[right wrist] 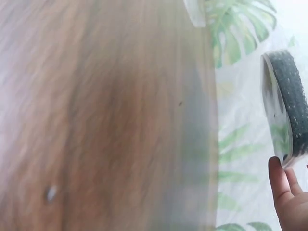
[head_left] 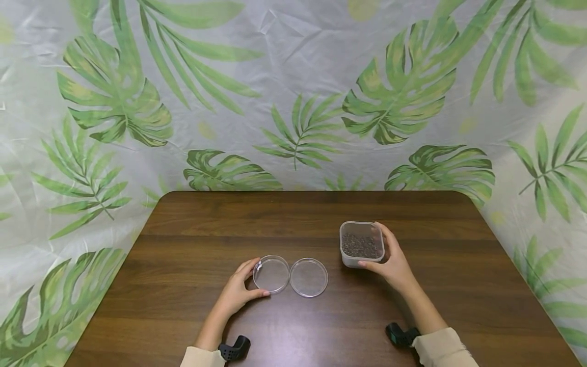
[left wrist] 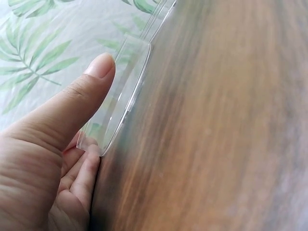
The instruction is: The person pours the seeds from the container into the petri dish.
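Evidently the work is split between two hands. Leftmost, beyond a pale sleeve and a black wrist device, the fingers of the left hand are spread wide enough to hold a round shallow dish by its outer wall, thumb on the near side, the others on the far left. Whether that dish rests fully on the worktop or is slightly raised, I cannot tell. For steadiness, a light sideways grip low on the wall seems best, leaving the top unobstructed.

Just right of those fingers' dish lies a similar second dish, untouched by either hand; the two rims meet or nearly meet.

Farther right, the fingers of the right hand hold a clear squarish tub from its right side, the thumb at the near wall and the fingers behind. It hangs above the worktop, partly filled with loose dark grains. Because they look likely to slide, the tub would be best held level, and any tipping done slowly, low and over a dish. Right of the tub and nearer the person come another wrist device and sleeve.

No brand, label or writing can be read.
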Tool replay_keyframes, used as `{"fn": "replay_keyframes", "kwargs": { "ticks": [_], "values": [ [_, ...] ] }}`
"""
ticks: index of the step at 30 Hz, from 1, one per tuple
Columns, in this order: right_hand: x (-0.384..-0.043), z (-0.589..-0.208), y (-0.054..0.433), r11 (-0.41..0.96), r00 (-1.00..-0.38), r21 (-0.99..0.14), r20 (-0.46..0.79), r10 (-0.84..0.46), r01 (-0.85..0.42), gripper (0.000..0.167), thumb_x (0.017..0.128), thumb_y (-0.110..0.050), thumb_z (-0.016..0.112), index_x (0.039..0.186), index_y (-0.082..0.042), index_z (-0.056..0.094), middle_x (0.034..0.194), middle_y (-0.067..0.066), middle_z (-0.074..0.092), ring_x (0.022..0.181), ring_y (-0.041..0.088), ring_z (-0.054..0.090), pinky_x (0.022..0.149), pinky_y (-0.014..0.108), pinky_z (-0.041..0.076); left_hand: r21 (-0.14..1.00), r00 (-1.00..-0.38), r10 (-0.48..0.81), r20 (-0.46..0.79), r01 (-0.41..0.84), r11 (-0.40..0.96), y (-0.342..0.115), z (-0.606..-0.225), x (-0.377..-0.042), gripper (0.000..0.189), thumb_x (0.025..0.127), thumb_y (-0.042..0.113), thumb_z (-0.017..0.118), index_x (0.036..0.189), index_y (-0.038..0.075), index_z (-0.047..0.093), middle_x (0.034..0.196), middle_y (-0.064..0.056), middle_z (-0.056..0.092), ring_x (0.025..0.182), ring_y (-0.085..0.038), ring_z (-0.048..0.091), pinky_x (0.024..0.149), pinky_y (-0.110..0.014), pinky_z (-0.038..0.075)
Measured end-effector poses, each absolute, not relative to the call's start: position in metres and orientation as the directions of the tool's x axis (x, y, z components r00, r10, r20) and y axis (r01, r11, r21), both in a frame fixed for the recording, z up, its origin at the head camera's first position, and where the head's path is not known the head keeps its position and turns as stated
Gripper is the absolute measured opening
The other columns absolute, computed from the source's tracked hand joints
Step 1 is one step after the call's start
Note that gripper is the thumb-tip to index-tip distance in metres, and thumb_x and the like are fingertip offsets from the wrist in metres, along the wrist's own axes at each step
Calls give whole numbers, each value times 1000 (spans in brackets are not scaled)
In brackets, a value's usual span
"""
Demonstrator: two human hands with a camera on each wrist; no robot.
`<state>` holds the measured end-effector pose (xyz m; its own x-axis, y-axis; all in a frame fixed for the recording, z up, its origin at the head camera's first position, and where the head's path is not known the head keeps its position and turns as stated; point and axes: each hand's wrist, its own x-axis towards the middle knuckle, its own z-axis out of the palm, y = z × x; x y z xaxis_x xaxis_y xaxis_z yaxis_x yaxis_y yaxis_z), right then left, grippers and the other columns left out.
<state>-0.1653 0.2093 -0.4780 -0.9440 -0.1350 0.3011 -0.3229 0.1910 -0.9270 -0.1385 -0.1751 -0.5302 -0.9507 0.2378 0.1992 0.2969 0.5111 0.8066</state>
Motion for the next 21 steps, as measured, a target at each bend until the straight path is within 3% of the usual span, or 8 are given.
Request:
{"fn": "replay_keyframes", "kwargs": {
  "ticks": [8,15,21],
  "values": [
    [-153,-443,183,277,-919,-876,368,-144,-395,94,60,6,79,138,-1,27,129,23,34,108,36,37,74,22,42,805,-950,245,193,296,514,-175,-530,-138,85,61,27,82,131,0,43,127,-13,45,113,-27,47,93,-35,41],
    [-151,-435,167,333,-931,-870,335,-144,-364,96,59,0,82,138,-8,30,131,18,35,113,32,36,85,32,35,793,-943,250,220,322,517,-175,-531,-138,85,61,29,82,130,-1,43,126,-13,46,111,-29,49,91,-37,42],
    [-150,-433,155,371,-915,-837,369,-161,-403,98,56,-4,84,138,-7,32,132,16,34,114,30,34,84,39,38,809,-955,232,186,283,516,-175,-530,-138,85,60,28,82,131,1,44,126,-11,46,111,-28,49,93,-37,41]
  ]
}}
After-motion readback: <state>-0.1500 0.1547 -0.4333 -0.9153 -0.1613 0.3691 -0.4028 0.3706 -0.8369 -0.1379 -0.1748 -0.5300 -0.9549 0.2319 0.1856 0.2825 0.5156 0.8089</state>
